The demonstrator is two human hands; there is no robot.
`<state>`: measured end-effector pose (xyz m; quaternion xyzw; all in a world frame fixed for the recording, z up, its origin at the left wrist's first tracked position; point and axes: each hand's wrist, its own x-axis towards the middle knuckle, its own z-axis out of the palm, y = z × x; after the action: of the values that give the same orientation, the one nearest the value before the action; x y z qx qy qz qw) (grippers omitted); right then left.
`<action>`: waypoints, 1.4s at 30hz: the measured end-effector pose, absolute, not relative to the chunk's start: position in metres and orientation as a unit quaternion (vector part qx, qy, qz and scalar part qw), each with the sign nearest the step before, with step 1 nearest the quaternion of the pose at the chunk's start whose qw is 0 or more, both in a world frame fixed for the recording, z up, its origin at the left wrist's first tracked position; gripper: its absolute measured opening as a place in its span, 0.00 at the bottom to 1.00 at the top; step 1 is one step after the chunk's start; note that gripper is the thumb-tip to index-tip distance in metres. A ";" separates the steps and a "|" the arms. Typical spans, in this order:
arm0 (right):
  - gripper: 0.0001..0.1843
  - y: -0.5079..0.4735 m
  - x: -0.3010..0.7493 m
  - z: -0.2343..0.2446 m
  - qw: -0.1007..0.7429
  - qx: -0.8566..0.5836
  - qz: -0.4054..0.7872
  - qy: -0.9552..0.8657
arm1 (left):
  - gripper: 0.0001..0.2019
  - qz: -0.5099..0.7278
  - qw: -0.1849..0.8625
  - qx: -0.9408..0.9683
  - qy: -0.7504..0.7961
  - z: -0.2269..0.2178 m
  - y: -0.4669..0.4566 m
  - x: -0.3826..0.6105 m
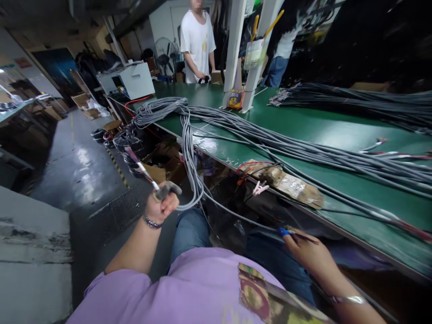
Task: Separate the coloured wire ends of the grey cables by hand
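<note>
My left hand (162,204) is closed around a grey cable, with grey covers on its fingertips. The cable's white end and thin wires (144,171) stick up past the thumb. A hanging loop of grey cables (190,162) drops off the table edge beside this hand. My right hand (308,254), low at the right with a blue fingertip cover (282,231), pinches the end of a grey cable (236,215). Dark thin wires lie along its fingers. That cable runs leftward to the hanging loop.
A long bundle of grey cables (290,146) lies across the green table (216,146). Near the edge are a taped cardboard piece (300,189) and a pink clip (259,189). Black cables (354,105) lie behind. White posts (232,54) rise from the table; a person (197,38) stands beyond.
</note>
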<state>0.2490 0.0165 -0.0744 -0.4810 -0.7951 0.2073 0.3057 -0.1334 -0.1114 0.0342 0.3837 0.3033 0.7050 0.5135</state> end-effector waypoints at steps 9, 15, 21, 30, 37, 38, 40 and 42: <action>0.29 -0.015 0.173 -0.020 0.279 -0.295 0.540 -0.737 | 0.22 0.530 0.502 0.532 0.429 0.012 -0.061 -0.021; 0.30 -0.025 0.153 -0.018 0.273 -0.234 0.592 -0.721 | 0.22 0.496 0.559 0.500 0.438 0.002 -0.048 0.003; 0.31 -0.028 0.146 -0.033 0.228 -0.250 0.642 -0.688 | 0.23 0.487 0.608 0.442 0.445 -0.005 -0.053 0.004; 0.24 -0.022 0.167 -0.028 0.200 -0.335 0.545 -0.742 | 0.17 0.510 0.563 0.404 0.510 -0.017 -0.047 0.004; 0.18 -0.011 0.165 -0.017 0.375 -0.373 0.582 -0.618 | 0.20 0.451 0.590 0.393 0.543 -0.014 -0.050 0.007; 0.18 -0.010 0.163 -0.018 0.377 -0.363 0.591 -0.614 | 0.20 0.440 0.596 0.393 0.545 -0.014 -0.050 0.008; 0.18 -0.009 0.160 -0.020 0.379 -0.356 0.611 -0.597 | 0.20 0.424 0.605 0.393 0.548 -0.014 -0.051 0.007; 0.18 -0.009 0.159 -0.023 0.380 -0.363 0.627 -0.574 | 0.19 0.418 0.604 0.396 0.551 -0.014 -0.052 0.005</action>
<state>0.1587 -0.0089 -0.0231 -0.3632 -0.5742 0.6274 0.3804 0.0052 -0.0523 -0.0138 0.3958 0.5513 0.4176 0.6042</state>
